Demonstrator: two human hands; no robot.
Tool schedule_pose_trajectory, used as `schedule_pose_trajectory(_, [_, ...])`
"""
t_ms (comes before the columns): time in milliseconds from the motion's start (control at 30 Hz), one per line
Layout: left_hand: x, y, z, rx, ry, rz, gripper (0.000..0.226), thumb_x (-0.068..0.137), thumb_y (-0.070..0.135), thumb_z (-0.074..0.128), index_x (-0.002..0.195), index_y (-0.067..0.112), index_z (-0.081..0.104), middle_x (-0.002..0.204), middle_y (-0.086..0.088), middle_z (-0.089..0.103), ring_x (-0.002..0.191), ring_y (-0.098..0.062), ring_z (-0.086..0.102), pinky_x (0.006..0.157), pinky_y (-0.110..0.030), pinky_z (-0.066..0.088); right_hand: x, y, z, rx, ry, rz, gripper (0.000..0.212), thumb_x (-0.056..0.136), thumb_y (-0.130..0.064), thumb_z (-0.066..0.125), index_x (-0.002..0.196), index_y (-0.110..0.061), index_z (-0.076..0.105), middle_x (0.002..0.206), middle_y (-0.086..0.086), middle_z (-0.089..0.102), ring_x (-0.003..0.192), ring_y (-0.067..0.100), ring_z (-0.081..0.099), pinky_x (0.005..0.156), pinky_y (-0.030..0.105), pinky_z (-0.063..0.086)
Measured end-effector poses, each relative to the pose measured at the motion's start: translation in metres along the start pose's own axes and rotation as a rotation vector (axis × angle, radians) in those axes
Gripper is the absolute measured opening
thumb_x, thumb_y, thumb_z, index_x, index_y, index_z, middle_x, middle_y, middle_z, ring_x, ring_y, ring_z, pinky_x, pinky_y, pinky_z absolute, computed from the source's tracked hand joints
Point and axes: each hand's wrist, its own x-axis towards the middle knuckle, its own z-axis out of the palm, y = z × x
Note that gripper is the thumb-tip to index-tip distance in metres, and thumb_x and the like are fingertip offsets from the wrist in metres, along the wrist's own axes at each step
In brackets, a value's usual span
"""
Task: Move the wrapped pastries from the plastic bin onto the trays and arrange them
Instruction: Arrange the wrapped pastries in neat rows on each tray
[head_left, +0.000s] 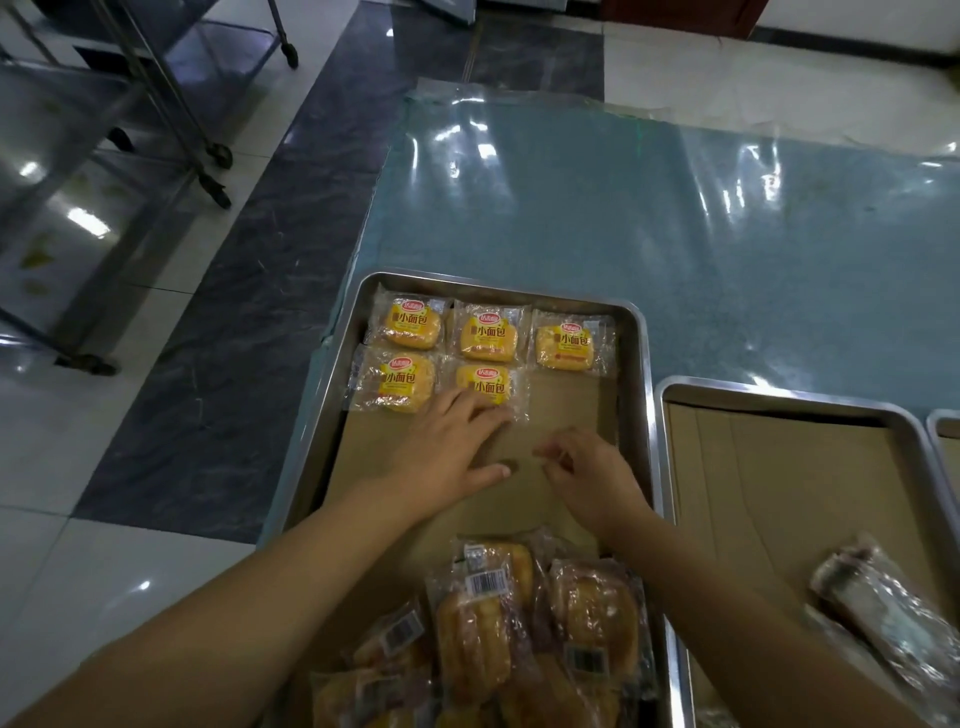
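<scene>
A steel tray (638, 364) lined with brown cardboard holds several yellow wrapped pastries in two rows at its far end. My left hand (452, 452) lies flat with spread fingers, its fingertips pressing on the near edge of the middle pastry of the second row (485, 382). My right hand (592, 473) hovers just right of it over bare cardboard, fingers loosely curled, nothing visible in it. A heap of wrapped pastries (519, 634), label side down, lies at the tray's near end. No plastic bin is in view.
A second cardboard-lined tray (779, 395) stands to the right, with wrapped darker pastries (883, 608) at its near right. The edge of a third tray (943, 421) shows at far right. The table has a glossy blue cover (623, 208). Wheeled metal racks (156, 104) stand on the floor, left.
</scene>
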Motion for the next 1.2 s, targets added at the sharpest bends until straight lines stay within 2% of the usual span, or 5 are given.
schedule_pose_trajectory(233, [-0.055, 0.005, 0.001, -0.417, -0.188, -0.096, 0.019, 0.078, 0.047, 0.065, 0.073, 0.031, 0.056, 0.081, 0.017, 0.050, 0.090, -0.003, 0.042, 0.080, -0.025, 0.039, -0.047, -0.003, 0.008, 0.013, -0.174, 0.115, 0.013, 0.089, -0.018, 0.056, 0.082, -0.028, 0.061, 0.074, -0.008, 0.062, 0.067, 0.005, 0.058, 0.060, 0.022, 0.048])
schedule_pose_trajectory(600, [-0.069, 0.012, 0.007, -0.433, -0.442, 0.014, 0.041, 0.057, 0.072, 0.058, 0.084, 0.043, 0.047, 0.087, 0.022, 0.043, 0.086, 0.003, 0.034, 0.065, -0.023, 0.033, -0.074, -0.007, 0.016, 0.043, -0.089, 0.235, 0.015, 0.089, -0.022, 0.058, 0.084, -0.036, 0.056, 0.084, -0.014, 0.060, 0.079, 0.001, 0.056, 0.067, 0.015, 0.045])
schedule_pose_trajectory(800, [-0.073, 0.013, 0.008, -0.469, -0.469, 0.021, 0.022, 0.067, 0.047, 0.073, 0.074, 0.037, 0.056, 0.085, 0.018, 0.046, 0.090, -0.003, 0.036, 0.070, -0.023, 0.036, -0.077, -0.010, 0.019, 0.077, -0.054, 0.293, 0.013, 0.089, -0.022, 0.059, 0.083, -0.034, 0.059, 0.083, -0.014, 0.061, 0.079, 0.002, 0.057, 0.064, 0.013, 0.042])
schedule_pose_trajectory(1000, [-0.059, 0.006, -0.011, -0.950, -0.458, -0.290, 0.013, 0.082, 0.024, 0.068, 0.077, 0.025, 0.056, 0.075, 0.007, 0.059, 0.064, -0.002, 0.053, 0.058, -0.018, 0.042, -0.082, -0.024, 0.015, 0.181, 0.039, 0.301, 0.007, 0.089, -0.024, 0.060, 0.088, -0.031, 0.060, 0.086, -0.012, 0.063, 0.080, 0.002, 0.059, 0.066, 0.014, 0.046])
schedule_pose_trajectory(1200, [-0.042, 0.013, -0.028, -1.314, -0.241, -0.437, 0.021, 0.084, 0.008, 0.066, 0.096, 0.022, 0.056, 0.094, -0.002, 0.060, 0.082, -0.013, 0.059, 0.067, -0.026, 0.050, -0.080, -0.045, 0.014, 0.498, 0.027, 0.243, 0.010, 0.082, -0.028, 0.069, 0.091, -0.025, 0.064, 0.082, -0.004, 0.070, 0.075, 0.005, 0.067, 0.064, 0.020, 0.056])
